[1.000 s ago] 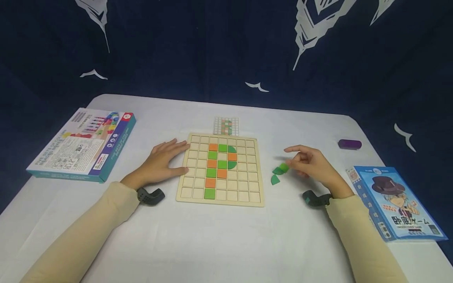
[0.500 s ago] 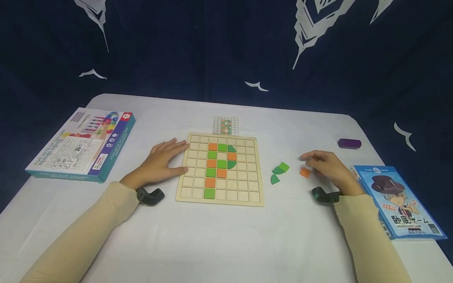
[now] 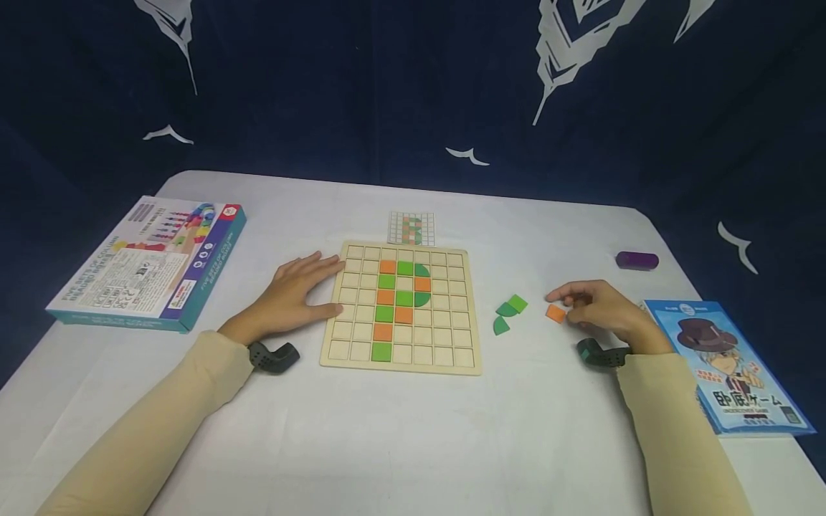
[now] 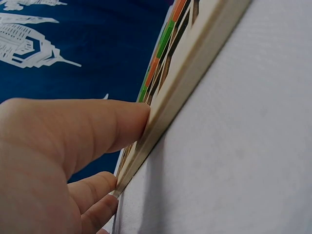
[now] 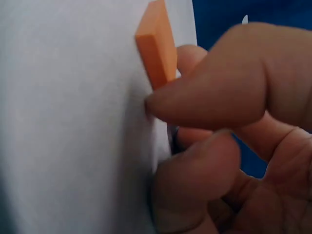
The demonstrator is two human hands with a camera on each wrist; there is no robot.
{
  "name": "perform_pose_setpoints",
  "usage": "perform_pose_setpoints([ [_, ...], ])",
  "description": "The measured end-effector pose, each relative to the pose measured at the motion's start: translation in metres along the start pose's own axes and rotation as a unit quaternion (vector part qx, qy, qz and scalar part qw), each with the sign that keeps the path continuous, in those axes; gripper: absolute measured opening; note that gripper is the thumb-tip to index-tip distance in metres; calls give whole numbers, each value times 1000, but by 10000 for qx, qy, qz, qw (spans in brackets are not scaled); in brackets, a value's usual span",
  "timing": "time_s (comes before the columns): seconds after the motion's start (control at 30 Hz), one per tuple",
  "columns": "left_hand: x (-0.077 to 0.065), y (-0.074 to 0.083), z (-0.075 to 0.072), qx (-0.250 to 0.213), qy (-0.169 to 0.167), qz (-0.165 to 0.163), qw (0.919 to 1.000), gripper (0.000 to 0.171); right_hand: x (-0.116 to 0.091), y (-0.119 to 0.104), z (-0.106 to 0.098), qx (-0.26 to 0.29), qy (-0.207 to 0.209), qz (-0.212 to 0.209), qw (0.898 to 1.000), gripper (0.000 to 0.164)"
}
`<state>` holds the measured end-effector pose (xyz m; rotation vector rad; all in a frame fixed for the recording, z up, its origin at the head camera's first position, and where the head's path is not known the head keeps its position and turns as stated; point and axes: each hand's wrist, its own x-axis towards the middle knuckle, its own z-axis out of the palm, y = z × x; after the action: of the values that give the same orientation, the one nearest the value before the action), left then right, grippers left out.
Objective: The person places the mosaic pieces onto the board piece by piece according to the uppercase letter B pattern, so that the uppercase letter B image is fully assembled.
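Observation:
A wooden grid board (image 3: 361, 337) lies flat, with orange and green tiles set in some of its cells. My left hand (image 3: 298, 297) rests spread at the board's left edge; the left wrist view shows the thumb (image 4: 129, 122) against that edge. To the right of the board, my right hand (image 3: 596, 307) is at a loose orange square tile (image 3: 556, 313). Its index finger reaches over past the tile's far side, and the thumb (image 5: 195, 97) is right at the tile's near edge. The other fingers are bent under the palm.
Loose green pieces, a light green square tile (image 3: 518, 304) and dark green quarter-rounds (image 3: 501, 326), lie between board and right hand. A small pattern card (image 3: 411, 229) lies behind the board. A game box (image 3: 148, 265), a blue box (image 3: 723, 365) and a purple object (image 3: 637, 261) flank them.
My right hand has drawn back to the right from the green pieces, uncovering the orange tile, and its thumb has come to that tile's edge. The left hand has stayed put.

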<state>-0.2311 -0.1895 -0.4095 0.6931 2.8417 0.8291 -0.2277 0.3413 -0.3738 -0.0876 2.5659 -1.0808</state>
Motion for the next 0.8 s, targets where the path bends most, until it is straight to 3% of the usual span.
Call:
perform_pose_setpoints([
  [0.53,-1,3,-2,-16,16,14,10000,81,1,-2,2,-74,30,57,10000,43],
  [0.8,-1,3,-1,-11,0,-19,10000,81,0,-4,7,-284,329,-14,9991,41],
])
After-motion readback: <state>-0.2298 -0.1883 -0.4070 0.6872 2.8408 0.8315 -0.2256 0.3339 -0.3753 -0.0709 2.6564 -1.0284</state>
